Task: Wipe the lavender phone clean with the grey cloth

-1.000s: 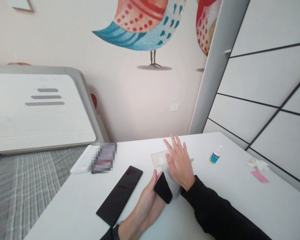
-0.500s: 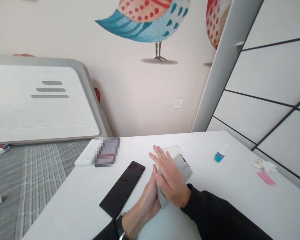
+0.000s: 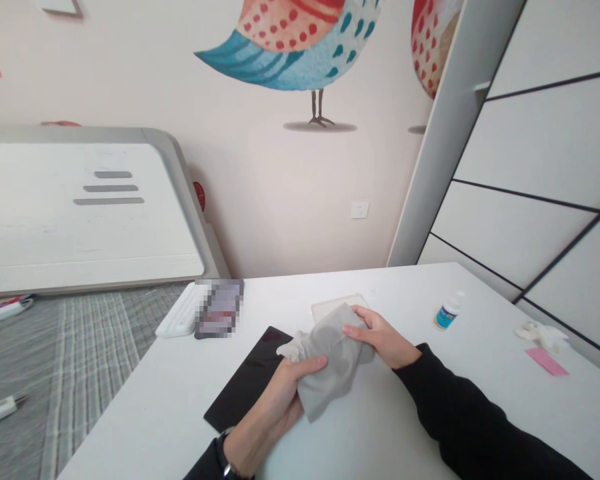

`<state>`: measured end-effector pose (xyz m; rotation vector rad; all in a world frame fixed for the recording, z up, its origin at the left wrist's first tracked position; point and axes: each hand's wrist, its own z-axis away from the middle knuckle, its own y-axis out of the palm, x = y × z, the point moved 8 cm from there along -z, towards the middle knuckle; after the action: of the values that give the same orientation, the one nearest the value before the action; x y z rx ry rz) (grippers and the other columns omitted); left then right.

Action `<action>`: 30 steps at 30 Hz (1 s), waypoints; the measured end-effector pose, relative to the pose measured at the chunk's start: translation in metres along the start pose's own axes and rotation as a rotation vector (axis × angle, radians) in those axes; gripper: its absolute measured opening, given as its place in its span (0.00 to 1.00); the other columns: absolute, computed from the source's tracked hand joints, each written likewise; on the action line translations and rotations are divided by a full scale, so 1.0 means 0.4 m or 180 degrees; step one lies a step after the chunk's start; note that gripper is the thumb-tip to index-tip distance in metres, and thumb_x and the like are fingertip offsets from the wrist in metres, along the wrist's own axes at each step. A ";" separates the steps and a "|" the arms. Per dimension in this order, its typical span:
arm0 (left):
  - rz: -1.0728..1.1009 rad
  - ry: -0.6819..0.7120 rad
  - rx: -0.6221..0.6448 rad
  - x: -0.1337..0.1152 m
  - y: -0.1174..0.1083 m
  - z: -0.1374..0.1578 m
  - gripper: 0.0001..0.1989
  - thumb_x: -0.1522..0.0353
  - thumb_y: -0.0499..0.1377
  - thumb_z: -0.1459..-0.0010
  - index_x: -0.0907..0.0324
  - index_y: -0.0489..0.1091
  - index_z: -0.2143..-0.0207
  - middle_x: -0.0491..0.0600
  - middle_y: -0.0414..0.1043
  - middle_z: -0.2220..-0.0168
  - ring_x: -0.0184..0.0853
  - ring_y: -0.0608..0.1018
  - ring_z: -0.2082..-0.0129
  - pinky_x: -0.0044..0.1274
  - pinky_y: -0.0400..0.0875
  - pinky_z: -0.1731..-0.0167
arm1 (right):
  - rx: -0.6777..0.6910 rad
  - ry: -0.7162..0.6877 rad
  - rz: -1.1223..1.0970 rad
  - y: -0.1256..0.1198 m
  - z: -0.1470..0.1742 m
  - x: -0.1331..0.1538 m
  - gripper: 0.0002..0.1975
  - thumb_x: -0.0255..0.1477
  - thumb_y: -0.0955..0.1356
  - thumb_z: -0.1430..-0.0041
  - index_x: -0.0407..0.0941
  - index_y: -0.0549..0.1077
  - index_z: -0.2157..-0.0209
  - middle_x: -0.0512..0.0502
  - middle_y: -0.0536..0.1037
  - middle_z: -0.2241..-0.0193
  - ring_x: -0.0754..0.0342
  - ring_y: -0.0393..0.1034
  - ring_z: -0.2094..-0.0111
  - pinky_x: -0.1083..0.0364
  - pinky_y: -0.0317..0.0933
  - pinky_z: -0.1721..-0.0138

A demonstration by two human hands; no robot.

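Near edge of the desk (image 3: 430,280), centre: the left hand (image 3: 273,407) comes up from below, thumb over the top, fingers closed on the near end of a grey cloth (image 3: 327,360). The right hand (image 3: 380,337), black sleeve behind it, pinches the far end of the same cloth between thumb and fingers. What has changed: half a second ago the right hand lay flat, fingers spread, pressing the cloth down over what the left hand held; a second ago a small black phone showed in that left hand beneath the cloth. Now the flat palm has lifted off and both hands grip the cloth itself, which hangs bunched between them. The small phone is no longer visible; whether it is wrapped inside the folds I cannot tell. My reading: the flat rubbing stroke has ended and the cloth is being regathered or shifted. Just left of the hands a long black tablet (image 3: 250,383) lies flat, its far corner touching or tucked under the cloth. Beyond the hands a clear case (image 3: 333,308) rests on the desk. Toward the right edge stands a small bottle (image 3: 447,313), farther right a pink slip (image 3: 546,361) and crumpled white wipes (image 3: 540,333). At the far left corner lies a white ribbed block (image 3: 177,320).
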<state>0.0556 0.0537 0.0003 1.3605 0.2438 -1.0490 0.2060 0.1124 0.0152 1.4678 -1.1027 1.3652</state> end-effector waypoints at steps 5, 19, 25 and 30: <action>-0.0320 0.0069 -0.0144 -0.018 0.003 0.006 0.23 0.70 0.74 0.50 0.63 0.77 0.50 0.57 0.82 0.53 0.45 0.85 0.56 0.32 0.78 0.51 | 0.0000 0.0235 -0.0348 -0.007 0.005 -0.017 0.25 0.47 0.78 0.47 0.41 0.78 0.58 0.41 0.85 0.62 0.46 0.81 0.62 0.48 0.72 0.58; -0.1605 0.1190 -0.0950 -0.153 -0.058 0.016 0.29 0.55 0.74 0.49 0.60 0.73 0.50 0.54 0.80 0.51 0.44 0.81 0.51 0.30 0.74 0.51 | 0.0775 0.0707 -0.1162 0.091 0.026 -0.050 0.31 0.51 0.58 0.30 0.41 0.78 0.49 0.36 0.84 0.56 0.41 0.79 0.50 0.42 0.70 0.47; -0.1837 0.1253 -0.0930 -0.162 -0.055 0.015 0.33 0.55 0.74 0.50 0.59 0.71 0.46 0.55 0.80 0.52 0.46 0.80 0.51 0.32 0.73 0.50 | 0.1255 0.0697 -0.1069 0.175 0.062 -0.033 0.29 0.47 0.58 0.29 0.42 0.76 0.45 0.36 0.83 0.52 0.44 0.76 0.46 0.43 0.66 0.42; -0.1959 0.1323 -0.0767 -0.168 -0.041 0.020 0.31 0.54 0.70 0.45 0.58 0.69 0.44 0.55 0.79 0.49 0.47 0.79 0.49 0.32 0.72 0.47 | 0.1311 0.0432 -0.0868 0.198 0.066 0.015 0.33 0.47 0.51 0.26 0.42 0.77 0.45 0.36 0.82 0.53 0.43 0.75 0.45 0.41 0.66 0.41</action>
<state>0.0034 0.0806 0.0377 1.2974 1.1174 -1.1730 0.1372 0.0650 0.0200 1.7124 -0.5281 1.5246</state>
